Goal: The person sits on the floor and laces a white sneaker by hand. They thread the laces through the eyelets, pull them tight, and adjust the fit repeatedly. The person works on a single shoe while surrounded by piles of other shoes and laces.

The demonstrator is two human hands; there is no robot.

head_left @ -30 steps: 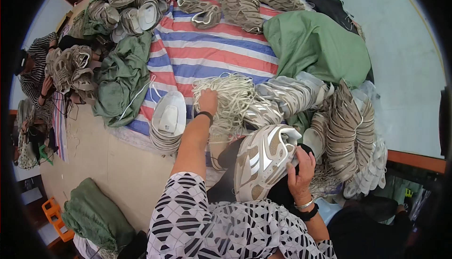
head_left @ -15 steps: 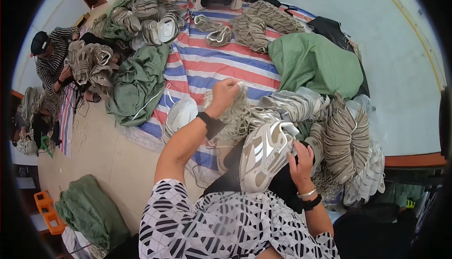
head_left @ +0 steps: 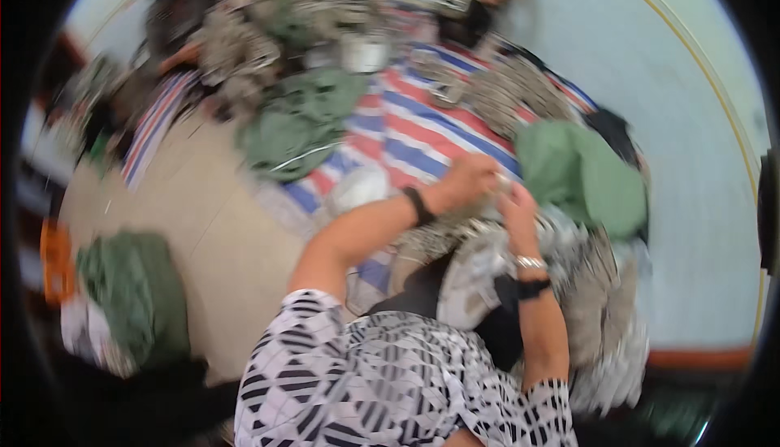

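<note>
Above my lap my two hands meet at chest height, blurred by motion. The fingers of my left hand [head_left: 470, 179] are closed on a pale shoelace. My right hand [head_left: 517, 210] pinches at the same pale strand, close to the left fingertips. A white and beige shoe upper [head_left: 465, 285] lies across my lap, partly hidden by my right forearm. Beneath my hands is a beige bundle of shoelaces [head_left: 443, 234], largely covered by them. To the right of my lap stand stacked beige shoe uppers [head_left: 591, 297].
A green cloth sack [head_left: 581, 172] lies ahead on the right, another green cloth [head_left: 296, 126] ahead left. Shoe uppers [head_left: 520, 94] sit on the striped sheet [head_left: 422, 126]. Two people work beyond. At lower left are a stuffed green sack [head_left: 134, 297] and an orange stool [head_left: 57, 260].
My right hand has left the shoe upper and come up to my left hand, which still holds the lace. The view has swung, shifting the surroundings; the upper stays on my lap.
</note>
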